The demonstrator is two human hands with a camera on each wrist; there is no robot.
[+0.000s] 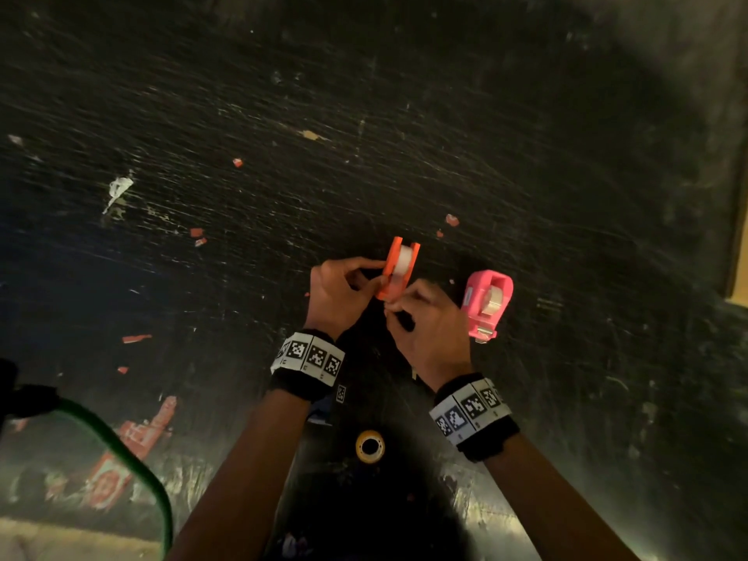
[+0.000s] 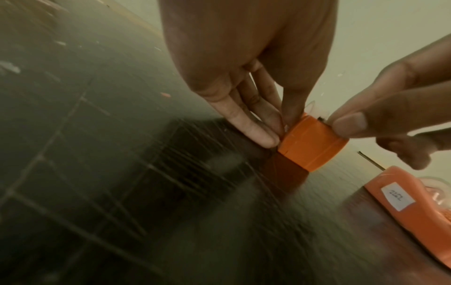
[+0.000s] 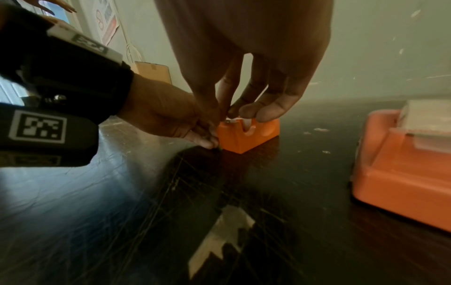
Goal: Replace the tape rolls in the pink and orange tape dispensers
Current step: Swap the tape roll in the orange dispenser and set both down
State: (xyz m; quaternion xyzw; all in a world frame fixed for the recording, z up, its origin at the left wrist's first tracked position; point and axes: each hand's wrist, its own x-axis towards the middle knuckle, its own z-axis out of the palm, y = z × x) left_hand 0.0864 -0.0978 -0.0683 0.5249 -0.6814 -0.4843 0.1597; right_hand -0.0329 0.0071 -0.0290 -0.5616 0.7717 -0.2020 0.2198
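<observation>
Two hands (image 1: 344,293) – gripping orange dispenser (image 1: 398,265).

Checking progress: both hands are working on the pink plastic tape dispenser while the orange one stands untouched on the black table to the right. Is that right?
No, the colours are swapped. The head view shows the left hand and right hand on the orange plastic tape dispenser, while the pink plastic tape dispenser stands untouched to the right on the black table.

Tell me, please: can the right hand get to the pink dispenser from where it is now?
Probably yes. The pink dispenser stands just beside the right hand, nothing between them, but that hand would first have to let go at the orange dispenser.
</observation>
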